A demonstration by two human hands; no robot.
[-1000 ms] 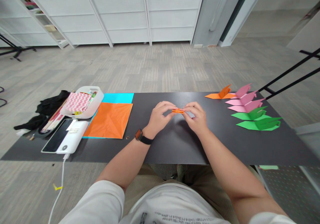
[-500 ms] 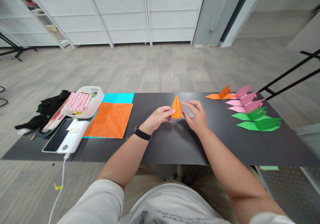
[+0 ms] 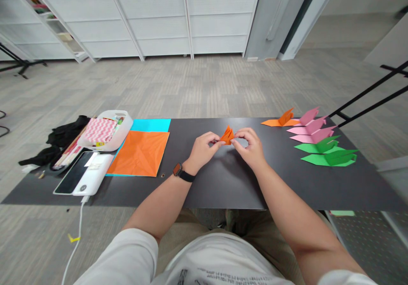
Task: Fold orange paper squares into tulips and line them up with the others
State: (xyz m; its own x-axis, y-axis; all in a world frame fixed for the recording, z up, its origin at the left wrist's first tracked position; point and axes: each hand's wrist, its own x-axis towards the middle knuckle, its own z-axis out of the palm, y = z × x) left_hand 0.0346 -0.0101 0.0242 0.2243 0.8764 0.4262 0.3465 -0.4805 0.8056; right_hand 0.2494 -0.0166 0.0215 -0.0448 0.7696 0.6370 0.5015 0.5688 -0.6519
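A small piece of folded orange origami paper (image 3: 227, 136) is held up over the dark table, pointed at the top with its layers slightly spread. My left hand (image 3: 206, 149) pinches its left lower edge between thumb and fingers. On the opposite side my right hand (image 3: 250, 145) pinches the right edge in the same way. The fingertips cover both side edges of the paper. A black watch (image 3: 182, 172) is on my left wrist.
Folded birds stand at the right: an orange one (image 3: 280, 119), several pink ones (image 3: 307, 128) and green ones (image 3: 331, 159). Orange sheets (image 3: 140, 153) lie over blue paper (image 3: 153, 125). Further left are a white basket (image 3: 123, 134), a white power bank (image 3: 95, 174) and black cloth (image 3: 68, 130).
The orange paper has tipped from a tall, flat view to a shorter one with its layers showing. My right hand has closed on its right edge; my left hand has turned slightly.
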